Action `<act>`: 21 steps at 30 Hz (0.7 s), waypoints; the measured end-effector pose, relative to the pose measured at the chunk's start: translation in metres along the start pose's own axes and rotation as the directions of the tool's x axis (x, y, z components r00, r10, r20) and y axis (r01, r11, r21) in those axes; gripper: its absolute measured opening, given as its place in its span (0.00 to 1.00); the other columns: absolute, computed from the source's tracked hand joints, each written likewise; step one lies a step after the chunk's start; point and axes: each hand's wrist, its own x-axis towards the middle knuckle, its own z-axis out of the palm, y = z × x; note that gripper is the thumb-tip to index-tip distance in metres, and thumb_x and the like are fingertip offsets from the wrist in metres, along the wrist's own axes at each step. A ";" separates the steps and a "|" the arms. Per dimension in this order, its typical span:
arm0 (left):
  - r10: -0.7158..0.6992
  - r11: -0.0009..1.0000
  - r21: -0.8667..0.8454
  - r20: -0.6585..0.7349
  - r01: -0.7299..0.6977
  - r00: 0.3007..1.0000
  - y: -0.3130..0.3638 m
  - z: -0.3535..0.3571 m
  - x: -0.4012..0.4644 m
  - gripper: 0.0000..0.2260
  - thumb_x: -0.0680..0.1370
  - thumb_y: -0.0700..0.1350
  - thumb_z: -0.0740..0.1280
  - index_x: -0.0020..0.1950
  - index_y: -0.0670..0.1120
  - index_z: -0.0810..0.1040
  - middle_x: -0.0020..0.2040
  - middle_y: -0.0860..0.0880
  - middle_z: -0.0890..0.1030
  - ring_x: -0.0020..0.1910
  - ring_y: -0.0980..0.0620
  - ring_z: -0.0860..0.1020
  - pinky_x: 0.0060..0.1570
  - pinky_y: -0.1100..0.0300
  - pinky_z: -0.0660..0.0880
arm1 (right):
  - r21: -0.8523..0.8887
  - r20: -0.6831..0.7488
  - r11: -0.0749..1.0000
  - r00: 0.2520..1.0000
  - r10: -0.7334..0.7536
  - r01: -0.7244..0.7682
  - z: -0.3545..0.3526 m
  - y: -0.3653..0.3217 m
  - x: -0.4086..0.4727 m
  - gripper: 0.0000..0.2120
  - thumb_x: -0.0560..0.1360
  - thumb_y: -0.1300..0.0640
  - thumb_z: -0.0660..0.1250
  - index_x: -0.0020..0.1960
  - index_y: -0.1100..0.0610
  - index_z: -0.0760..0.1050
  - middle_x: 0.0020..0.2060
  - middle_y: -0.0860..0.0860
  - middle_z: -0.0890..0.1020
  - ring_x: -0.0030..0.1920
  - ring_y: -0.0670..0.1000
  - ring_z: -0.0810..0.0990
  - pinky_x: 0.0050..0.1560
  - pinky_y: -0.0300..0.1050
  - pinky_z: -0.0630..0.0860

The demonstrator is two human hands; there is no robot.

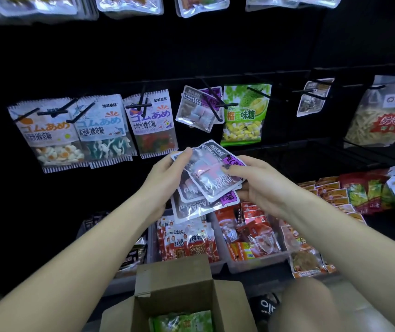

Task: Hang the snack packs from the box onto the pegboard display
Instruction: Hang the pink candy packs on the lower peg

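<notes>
Purple snack packs fanned between both hands, below the peg that already carries their kind.

The black pegboard [143, 56] fills the view, and the cardboard box [179, 291] sits open at the bottom with green packs inside. The stack of purple packs [206, 183] is held in front of the board: the left hand [165, 173] curls round its left edge, thumb on top, while the right hand [256, 180] pinches the uppermost pack. Their long axis tilts up-left. The matching peg [212, 99] lies straight above, just right of the gummy packs, so the right hand looks better placed to lift one up.
</notes>
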 end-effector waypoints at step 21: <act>0.185 0.954 0.235 0.022 -0.185 0.983 -0.006 -0.004 0.000 0.12 0.82 0.48 0.70 0.48 0.40 0.82 0.42 0.45 0.81 0.34 0.52 0.84 0.33 0.58 0.74 | 0.156 -0.048 0.985 0.996 -0.070 0.077 -0.002 -0.005 0.015 0.15 0.76 0.72 0.69 0.63 0.70 0.79 0.58 0.64 0.85 0.58 0.64 0.85 0.61 0.60 0.81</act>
